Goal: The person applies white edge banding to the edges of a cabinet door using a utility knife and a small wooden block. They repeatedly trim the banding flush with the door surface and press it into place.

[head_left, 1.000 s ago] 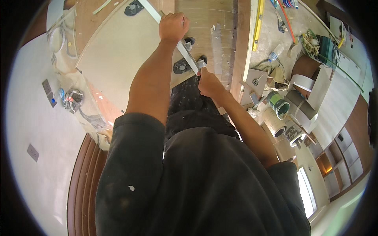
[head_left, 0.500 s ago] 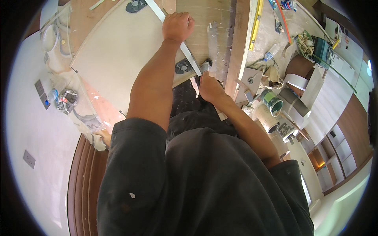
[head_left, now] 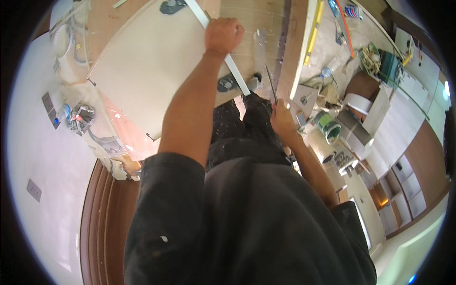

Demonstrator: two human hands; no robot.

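My left hand [head_left: 224,35] is closed over a long white strip [head_left: 236,73], which lies slantwise along the edge of a pale panel [head_left: 142,61]. The fingers are mostly hidden behind the back of the hand. My right hand [head_left: 283,118] grips a tool with a long, thin, dark blade [head_left: 271,85]. Its blade points up and away, clear of the strip's near end. The handle is largely covered by my fingers, with a bit of red showing. Dark grey pads [head_left: 228,83] lie under or beside the strip.
To the right, beyond a wooden board edge [head_left: 293,52], lie a yellow level [head_left: 314,35], a plastic bottle [head_left: 328,68], an open green tub [head_left: 327,124] and a brown roll [head_left: 354,126]. At left, a crumpled bag [head_left: 81,118] sits by the white wall [head_left: 38,152].
My right hand has drawn back to the right from the strip's near end, bringing the blade into sight. My left hand stays on the strip; the view has shifted slightly.
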